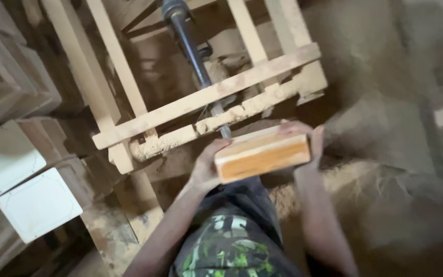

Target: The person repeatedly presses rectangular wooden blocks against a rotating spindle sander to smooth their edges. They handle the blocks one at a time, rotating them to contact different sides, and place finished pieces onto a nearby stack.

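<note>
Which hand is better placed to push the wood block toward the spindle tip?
Probably the left hand: it grips the wood block at the end right below the spindle tip. The right hand holds the far end.

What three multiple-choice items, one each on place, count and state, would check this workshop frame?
1. Where is the wooden block?
A. Lying in the sawdust
B. Held in front of the wooden frame
C. On top of the white boxes

2. How many white-faced boxes sit at the left?
A. Two
B. Five
C. None

3. How is the block held?
A. By one hand from above
B. Between both hands, one at each end
C. It is not held

Key: 1 B, the block sits just below the frame's front rails. 2 A, two white faces show side by side. 3 B, the left hand grips one end and the right hand the other.
</note>
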